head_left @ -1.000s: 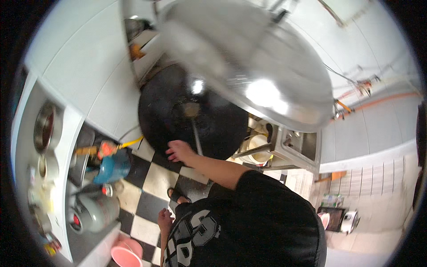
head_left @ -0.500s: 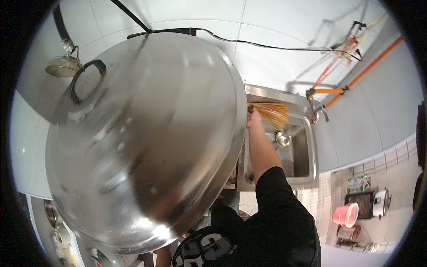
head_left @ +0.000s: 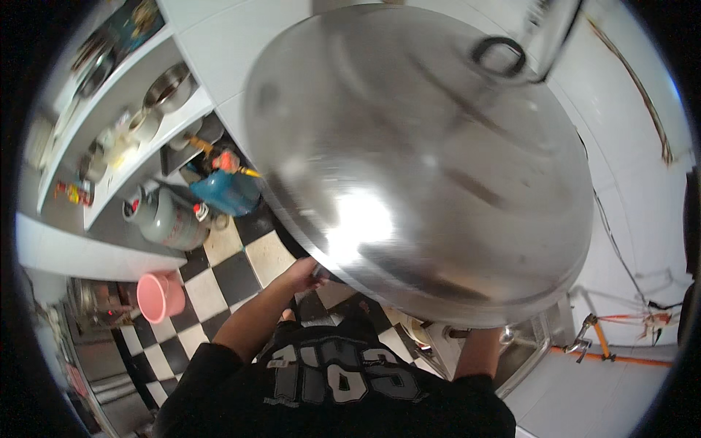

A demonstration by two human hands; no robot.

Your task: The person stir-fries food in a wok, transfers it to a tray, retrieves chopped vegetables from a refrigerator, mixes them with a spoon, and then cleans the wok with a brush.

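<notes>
A large domed metal lid (head_left: 438, 168) with a dark loop handle (head_left: 499, 57) fills the middle of the view, close to me. At its lower left rim is my left hand (head_left: 305, 276), fingers curled closed round something dark and partly hidden; what it grips I cannot make out. My right forearm (head_left: 480, 352) passes under the lid's lower right edge, and that hand is hidden behind the lid. Part of a metal sink (head_left: 542, 337) shows beyond the lid at the right. The bamboo brush is out of sight.
White shelves (head_left: 146, 150) at the left hold metal pots. Below stand a grey gas cylinder (head_left: 174, 225), a blue container (head_left: 228, 191) and a pink bucket (head_left: 161, 296) on the checkered floor (head_left: 207, 299). A tap (head_left: 582, 334) and orange pipe (head_left: 621, 358) are on the right wall.
The view has swung left, so the lid and sink appear farther right. My left hand has come into view. My right hand, earlier holding a bamboo brush over the sink, is now hidden.
</notes>
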